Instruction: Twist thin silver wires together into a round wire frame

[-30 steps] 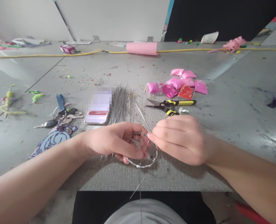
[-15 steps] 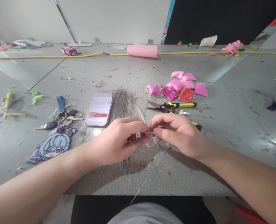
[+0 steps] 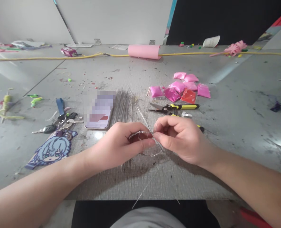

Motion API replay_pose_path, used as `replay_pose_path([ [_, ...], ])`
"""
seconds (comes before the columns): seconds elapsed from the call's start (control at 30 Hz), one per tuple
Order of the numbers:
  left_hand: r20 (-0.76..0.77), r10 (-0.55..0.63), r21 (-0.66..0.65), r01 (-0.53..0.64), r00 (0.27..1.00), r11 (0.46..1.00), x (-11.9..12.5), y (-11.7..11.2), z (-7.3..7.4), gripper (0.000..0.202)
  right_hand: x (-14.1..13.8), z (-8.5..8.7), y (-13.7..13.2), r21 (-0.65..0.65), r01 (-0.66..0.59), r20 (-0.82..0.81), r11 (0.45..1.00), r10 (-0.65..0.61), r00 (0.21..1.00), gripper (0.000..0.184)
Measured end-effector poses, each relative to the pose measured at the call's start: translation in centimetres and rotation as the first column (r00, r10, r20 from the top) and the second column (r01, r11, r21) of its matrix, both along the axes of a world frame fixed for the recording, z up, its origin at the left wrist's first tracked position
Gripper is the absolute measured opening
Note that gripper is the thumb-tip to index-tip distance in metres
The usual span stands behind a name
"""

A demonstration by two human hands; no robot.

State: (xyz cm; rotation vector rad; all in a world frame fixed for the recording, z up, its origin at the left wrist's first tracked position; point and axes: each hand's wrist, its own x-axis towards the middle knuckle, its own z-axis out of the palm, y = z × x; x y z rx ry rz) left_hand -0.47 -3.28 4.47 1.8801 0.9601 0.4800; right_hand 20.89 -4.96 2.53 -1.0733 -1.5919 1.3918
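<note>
Between my hands is a loop of thin, twisted silvery wire (image 3: 154,155), held just above the table. My left hand (image 3: 128,141) is closed around its left side, thumb and fingers on the wire. My right hand (image 3: 178,136) pinches the wire at the loop's right end, near the left fingertips. Part of the loop is hidden by my fingers. Behind my left hand lies a bundle of straight wires (image 3: 121,106). Yellow-and-black handled snips (image 3: 183,107) rest beyond my right hand, partly over another yellow-handled tool.
A phone (image 3: 100,110) lies left of the wires, with keys (image 3: 69,122) and a blue pixel-art charm (image 3: 53,147) farther left. Pink packets (image 3: 177,86) and a red one (image 3: 188,95) sit behind the snips. A yellow cord (image 3: 90,56) crosses the back near a pink roll (image 3: 144,51).
The wire loop has turned in my hands, so more of its ring shows below my fingers. Both hands stay in nearly the same place. The view has shifted slightly.
</note>
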Motion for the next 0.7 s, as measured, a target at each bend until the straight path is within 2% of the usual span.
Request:
replay_pose_path([
  [0.1,0.111,0.022,-0.163,-0.004,0.994,0.987,0.0,0.0,0.0,0.031,0.1,0.3,0.0,0.057,-0.009,0.018,0.998,0.008,1.000,0.012],
  [0.2,0.145,0.041,-0.199,-0.012,0.989,0.980,0.0,-0.1,0.1,0.034,0.1,0.7,0.2,0.188,-0.032,0.101,0.982,0.013,0.995,0.008],
  [0.37,0.099,0.067,-0.245,-0.041,0.993,0.969,0.1,-0.2,0.3,0.036,0.1,0.8,0.6,0.498,-0.074,0.204,0.864,-0.034,0.978,0.005],
  [0.53,0.135,0.086,-0.333,-0.037,0.987,0.942,0.1,-0.3,0.0,0.026,0.2,0.4,0.9,0.617,-0.097,0.195,0.781,-0.032,0.980,0.007],
  [0.63,0.153,0.065,-0.288,-0.018,0.986,0.957,0.1,-0.4,-0.3,0.023,0.4,0.5,1.1,0.690,-0.142,0.226,0.709,-0.025,0.974,0.009],
  [0.67,0.148,0.049,-0.237,-0.013,0.988,0.971,0.0,-0.3,-0.4,0.023,0.5,0.6,1.1,0.693,-0.151,0.235,0.705,-0.023,0.972,0.009],
  [0.7,0.140,0.027,-0.162,-0.004,0.990,0.987,-0.1,-0.3,-0.4,0.022,0.5,0.7,1.2,0.674,-0.151,0.236,0.723,-0.017,0.972,0.008],
])
